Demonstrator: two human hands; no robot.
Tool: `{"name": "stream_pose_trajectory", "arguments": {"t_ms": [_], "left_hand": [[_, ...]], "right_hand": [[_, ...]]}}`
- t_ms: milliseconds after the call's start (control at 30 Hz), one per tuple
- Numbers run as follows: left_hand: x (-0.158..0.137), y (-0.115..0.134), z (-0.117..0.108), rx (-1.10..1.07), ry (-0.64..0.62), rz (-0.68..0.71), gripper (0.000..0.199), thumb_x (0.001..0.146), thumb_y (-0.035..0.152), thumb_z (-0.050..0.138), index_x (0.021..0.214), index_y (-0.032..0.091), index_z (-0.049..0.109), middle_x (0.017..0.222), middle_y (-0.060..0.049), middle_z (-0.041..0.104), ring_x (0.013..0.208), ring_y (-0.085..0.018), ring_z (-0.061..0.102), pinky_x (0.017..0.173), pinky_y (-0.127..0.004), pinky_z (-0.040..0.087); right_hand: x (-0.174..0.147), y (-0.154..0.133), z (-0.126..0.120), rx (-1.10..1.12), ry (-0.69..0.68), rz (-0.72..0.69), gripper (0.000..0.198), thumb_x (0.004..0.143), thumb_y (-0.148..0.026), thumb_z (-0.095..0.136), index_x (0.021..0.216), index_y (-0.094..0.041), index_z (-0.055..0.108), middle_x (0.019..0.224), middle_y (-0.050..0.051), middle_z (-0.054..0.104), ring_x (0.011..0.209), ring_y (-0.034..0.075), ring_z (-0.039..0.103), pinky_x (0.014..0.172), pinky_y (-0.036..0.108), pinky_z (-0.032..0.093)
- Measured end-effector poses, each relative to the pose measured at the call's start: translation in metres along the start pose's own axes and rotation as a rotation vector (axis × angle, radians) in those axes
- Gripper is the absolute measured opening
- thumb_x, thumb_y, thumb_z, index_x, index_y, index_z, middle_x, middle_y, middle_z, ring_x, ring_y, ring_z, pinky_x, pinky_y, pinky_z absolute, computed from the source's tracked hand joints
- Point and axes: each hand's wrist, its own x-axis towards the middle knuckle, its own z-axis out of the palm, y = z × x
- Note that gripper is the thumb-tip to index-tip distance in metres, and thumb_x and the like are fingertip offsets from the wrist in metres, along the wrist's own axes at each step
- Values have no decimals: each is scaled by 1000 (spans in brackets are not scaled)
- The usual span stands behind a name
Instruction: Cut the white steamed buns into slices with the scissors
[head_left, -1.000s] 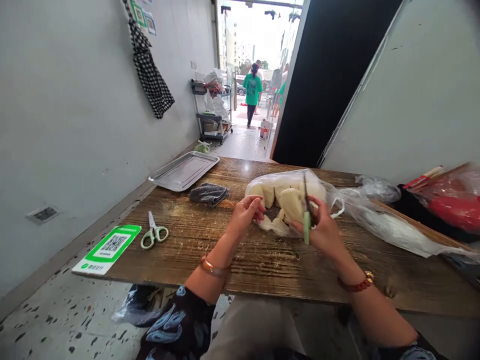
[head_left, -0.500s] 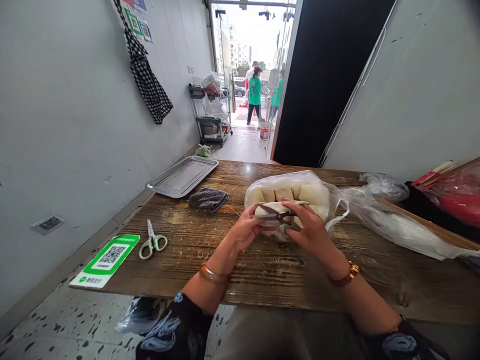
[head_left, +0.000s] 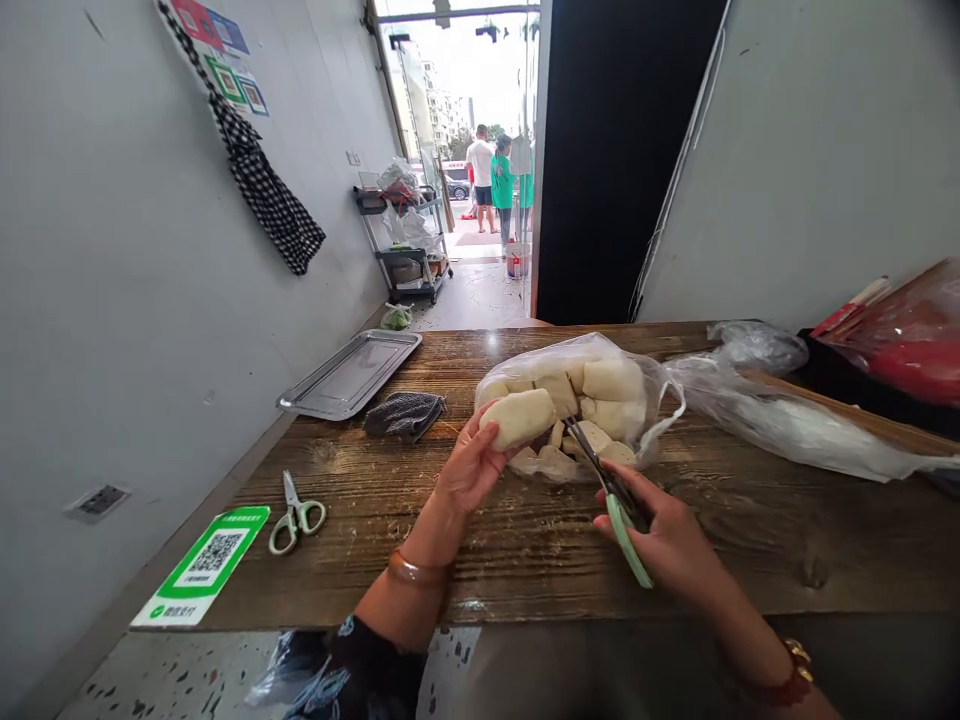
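My left hand (head_left: 474, 465) is closed around a pale steamed bun (head_left: 519, 418), an oblong piece held just above the table. In my right hand (head_left: 660, 530) is a pair of scissors with light green handles (head_left: 624, 540); the blades point up and left, apart from the held bun. Behind both hands lies a clear plastic bag (head_left: 600, 350) with several more buns (head_left: 613, 380) in it. Some pieces near the bag's mouth look cut. A second pair of scissors (head_left: 298, 515) with cream handles rests on the table to the left.
A metal tray (head_left: 349, 375) and a dark grey cloth (head_left: 405, 414) lie at the left on the wooden table (head_left: 360, 560). Near the left edge is a green QR code card (head_left: 206, 565). Plastic wrapping (head_left: 795, 430) covers the right side. A trolley (head_left: 405, 245) stands by the door.
The scissors in my right hand have moved away from the bun, down and to the right. My left hand has raised and turned the bun. The view has shifted slightly.
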Motion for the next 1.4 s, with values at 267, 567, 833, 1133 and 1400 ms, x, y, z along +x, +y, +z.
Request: {"name": "stream_pose_trajectory", "arguments": {"t_ms": [267, 567, 833, 1133, 1400], "left_hand": [[0, -1, 3, 11, -30, -4, 69, 72, 34, 80, 135, 25, 54, 134, -8, 62, 125, -30, 57, 104, -46, 50], [-2, -6, 5, 46, -27, -5, 63, 74, 36, 78, 131, 22, 58, 134, -9, 62, 125, -28, 56, 107, -43, 46], [-3, -4, 5, 70, -35, -30, 58, 71, 32, 81, 125, 23, 63, 130, -8, 64, 115, -27, 61, 100, -45, 50], [-4, 7, 1, 492, -160, 49, 67, 68, 47, 82, 127, 20, 65, 126, -11, 66, 114, -29, 58, 93, -32, 46], [-3, 3, -3, 404, -273, -163, 61, 68, 47, 83, 117, 13, 70, 100, -11, 72, 82, -19, 63, 70, -25, 47]], "right_hand": [[1, -6, -1, -55, -91, -55, 74, 71, -34, 77, 140, -20, 56, 141, 12, 61, 128, 34, 57, 107, 49, 47], [9, -18, 12, 38, -133, -98, 79, 71, -30, 78, 145, -24, 51, 142, 9, 61, 127, 32, 59, 105, 46, 49], [13, -21, 10, 7, -88, -52, 62, 77, -38, 73, 135, -17, 63, 107, 7, 78, 94, 29, 73, 88, 41, 58], [6, -15, -16, -133, -150, -74, 54, 78, -39, 73, 129, -22, 67, 108, 5, 79, 90, 28, 73, 78, 35, 57], [6, -26, -25, -159, -207, -22, 47, 77, -39, 72, 120, -22, 67, 95, 3, 78, 84, 25, 73, 73, 33, 56]]}}
